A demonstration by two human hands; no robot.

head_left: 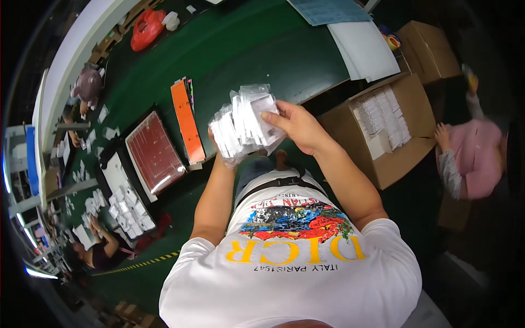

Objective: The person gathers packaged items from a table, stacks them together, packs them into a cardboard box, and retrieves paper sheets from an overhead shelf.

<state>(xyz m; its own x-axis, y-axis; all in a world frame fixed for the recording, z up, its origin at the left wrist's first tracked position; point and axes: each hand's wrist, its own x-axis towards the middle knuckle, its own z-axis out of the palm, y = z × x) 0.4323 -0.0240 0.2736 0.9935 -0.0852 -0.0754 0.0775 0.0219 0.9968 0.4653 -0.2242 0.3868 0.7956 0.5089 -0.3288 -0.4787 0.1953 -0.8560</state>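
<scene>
Between my two hands, above the near edge of the green table, is a row of small white packets in clear plastic bags, standing side by side. My right hand grips the right end of the row, its thumb on the front of the last packet and its fingers behind. At the left end my left hand holds the row; most of its fingers are hidden by the packets. Next to my right forearm an open cardboard box holds several tight rows of similar white packets.
Left of the hands lie an orange folder, a dark red flat case and a black tray with white packets. White sheets cover the table's far right. A closed carton stands behind the box. People work at both sides; one wears pink.
</scene>
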